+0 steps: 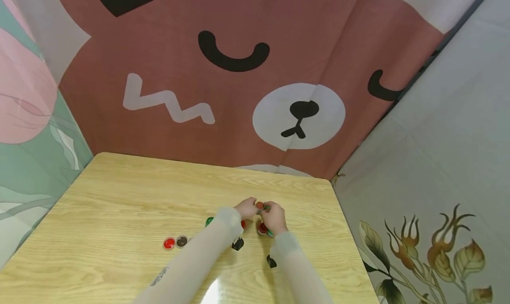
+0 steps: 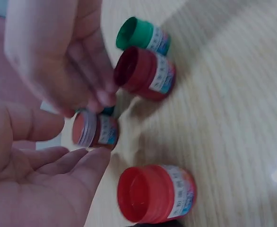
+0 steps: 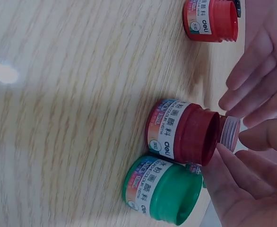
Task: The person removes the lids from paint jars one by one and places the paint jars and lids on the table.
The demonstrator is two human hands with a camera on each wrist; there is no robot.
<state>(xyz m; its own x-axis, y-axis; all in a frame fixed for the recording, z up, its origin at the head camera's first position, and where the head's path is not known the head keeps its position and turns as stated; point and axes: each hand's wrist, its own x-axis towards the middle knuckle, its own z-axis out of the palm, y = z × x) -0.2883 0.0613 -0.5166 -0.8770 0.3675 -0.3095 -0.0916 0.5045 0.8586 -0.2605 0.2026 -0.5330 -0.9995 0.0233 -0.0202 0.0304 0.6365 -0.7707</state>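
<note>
Both hands meet around small paint jars on the wooden table. A paint jar with an orange-brown lid [image 2: 97,128] stands between them. My left hand [image 1: 247,208] has its fingers extended beside it, fingertips close to its base in the left wrist view. My right hand [image 1: 275,217] bends its fingers beside a partly hidden green-lidded jar [image 1: 267,208]; I cannot tell whether they grip it. Nearer stand an open crimson jar [image 3: 183,132] and an open green jar [image 3: 162,189], side by side. An open red jar [image 2: 155,195] stands apart, nearer my left hand.
Left of the arms lie a round red piece [image 1: 169,243] and a dark brown one [image 1: 181,241]. A green one [image 1: 209,221] shows past the left sleeve. The wooden table [image 1: 131,193] ends at a printed curtain [image 1: 167,136] at the back; a pale curtain hangs right.
</note>
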